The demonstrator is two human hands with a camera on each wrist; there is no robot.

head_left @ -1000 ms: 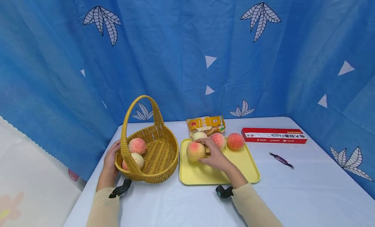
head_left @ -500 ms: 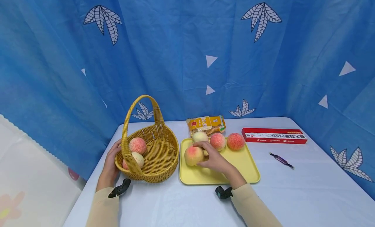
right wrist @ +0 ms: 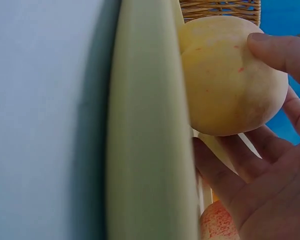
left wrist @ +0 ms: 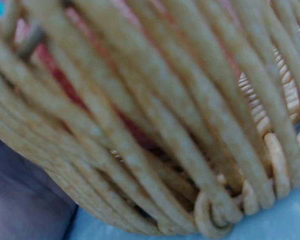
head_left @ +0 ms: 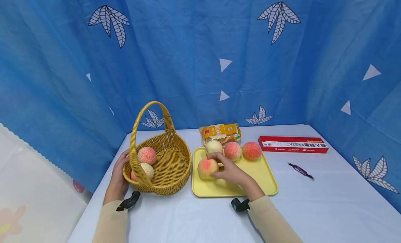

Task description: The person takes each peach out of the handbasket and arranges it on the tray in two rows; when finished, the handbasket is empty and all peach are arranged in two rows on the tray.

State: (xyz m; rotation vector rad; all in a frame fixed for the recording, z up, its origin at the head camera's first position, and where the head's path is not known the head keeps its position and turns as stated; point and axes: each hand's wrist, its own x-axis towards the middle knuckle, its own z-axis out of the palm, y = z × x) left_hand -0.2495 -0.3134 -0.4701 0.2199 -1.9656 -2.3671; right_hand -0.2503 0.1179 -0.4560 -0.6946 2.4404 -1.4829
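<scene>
My right hand [head_left: 228, 168] holds a yellow peach with a pink top [head_left: 207, 169] at the left part of the yellow tray [head_left: 232, 190]. In the right wrist view the thumb presses one side of the peach [right wrist: 230, 80], and the other fingers lie round its far side. Behind it on the tray are a pale peach [head_left: 214, 147], a pink peach [head_left: 233, 151] and a redder one [head_left: 252, 150]. My left hand [head_left: 118, 170] grips the left side of the wicker basket [head_left: 170, 163]; its fingertips are partly hidden. Inside lie a pink peach [head_left: 147, 156] and a pale-and-pink peach [head_left: 146, 170].
A yellow snack packet [head_left: 220, 132] lies behind the tray. To the right are a red pasta box [head_left: 292, 144] and a small purple wrapped candy [head_left: 300, 170]. The basket's tall handle [head_left: 134, 138] arches above it. A blue curtain [head_left: 194, 62] hangs behind the table.
My right hand has brought the yellow peach slightly left and toward me, lower over the tray, away from the pale peach. The left hand and basket have stayed in place.
</scene>
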